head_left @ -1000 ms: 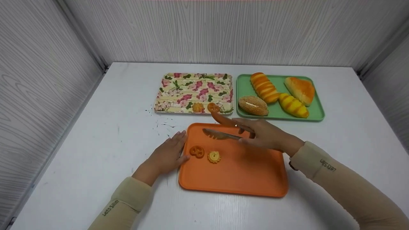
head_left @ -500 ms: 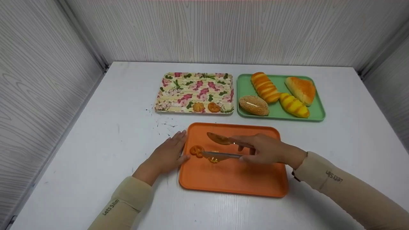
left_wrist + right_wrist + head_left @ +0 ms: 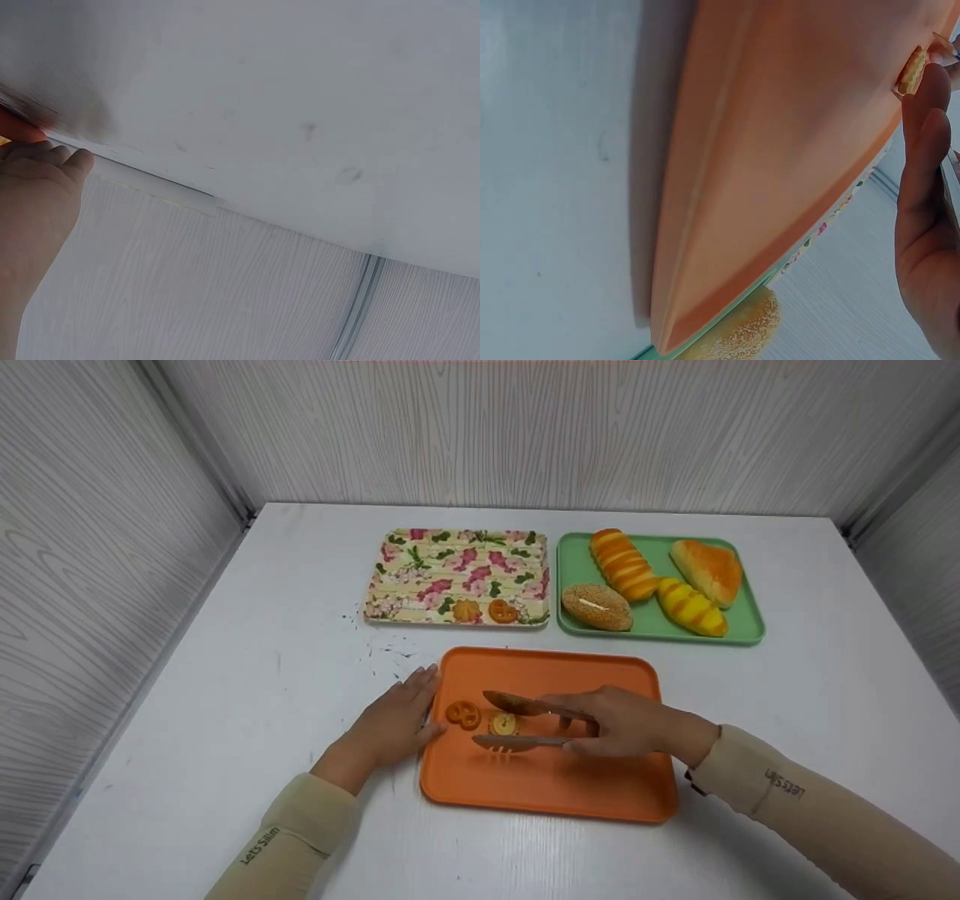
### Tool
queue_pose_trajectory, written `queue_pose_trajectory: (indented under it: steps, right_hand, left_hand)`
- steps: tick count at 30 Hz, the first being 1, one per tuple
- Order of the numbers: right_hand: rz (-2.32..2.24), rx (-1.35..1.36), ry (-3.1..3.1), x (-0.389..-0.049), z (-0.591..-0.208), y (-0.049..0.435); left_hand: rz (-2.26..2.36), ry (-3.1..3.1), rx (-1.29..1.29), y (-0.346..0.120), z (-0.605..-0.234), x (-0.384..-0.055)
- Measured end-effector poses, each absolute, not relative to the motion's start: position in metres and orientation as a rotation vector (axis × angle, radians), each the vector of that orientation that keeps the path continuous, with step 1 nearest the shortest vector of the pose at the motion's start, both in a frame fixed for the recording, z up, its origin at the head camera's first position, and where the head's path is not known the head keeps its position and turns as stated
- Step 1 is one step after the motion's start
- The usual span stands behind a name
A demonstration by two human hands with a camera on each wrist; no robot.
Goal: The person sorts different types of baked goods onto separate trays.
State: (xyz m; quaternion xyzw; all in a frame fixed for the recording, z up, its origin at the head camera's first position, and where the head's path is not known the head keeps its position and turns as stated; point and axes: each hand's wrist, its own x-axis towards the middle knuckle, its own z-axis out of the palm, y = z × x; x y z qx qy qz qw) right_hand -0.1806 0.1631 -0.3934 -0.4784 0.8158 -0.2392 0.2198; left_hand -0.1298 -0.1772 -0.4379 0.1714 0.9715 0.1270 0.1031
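My right hand [image 3: 622, 724] grips a pair of metal tongs [image 3: 517, 743] over the orange tray [image 3: 555, 787]. The two tong arms are spread, one on each side of a small round yellow cookie [image 3: 503, 724], and the lower arm ends in slots. Just left of that cookie lies a brown pretzel [image 3: 454, 715] on the same tray. My left hand [image 3: 390, 724] rests with extended fingers against the tray's left edge, its thumb over the rim. In the right wrist view the cookie [image 3: 913, 71] shows beyond my fingers [image 3: 930, 142].
Behind the orange tray sits a flower-patterned tray [image 3: 427, 559] bearing a scalloped cookie [image 3: 466, 611] and another pretzel [image 3: 502, 612]. To its right, a green tray [image 3: 750, 622] carries several breads, including a sesame bun [image 3: 597, 607]. Wood-grain panels [image 3: 525, 427] enclose the white table.
My right hand has brought the tongs from the orange tray's back edge toward me, down around the round cookie, and the arms have come apart around it. My left hand has stayed put.
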Motion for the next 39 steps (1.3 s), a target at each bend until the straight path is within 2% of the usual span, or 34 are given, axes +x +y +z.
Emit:
queue_pose_trajectory:
  steps: [14, 39]
  right_hand:
    - [-0.645, -1.401, 2.277, -0.1793, -0.3905, 0.1612]
    - [-0.664, -1.397, 2.294, -0.1865, -0.385, 0.1618]
  left_hand:
    - [0.398, 2.872, 0.571, -0.1783, -0.4351, -0.1292]
    - [0.397, 2.857, 0.543, -0.178, -0.4358, -0.1283]
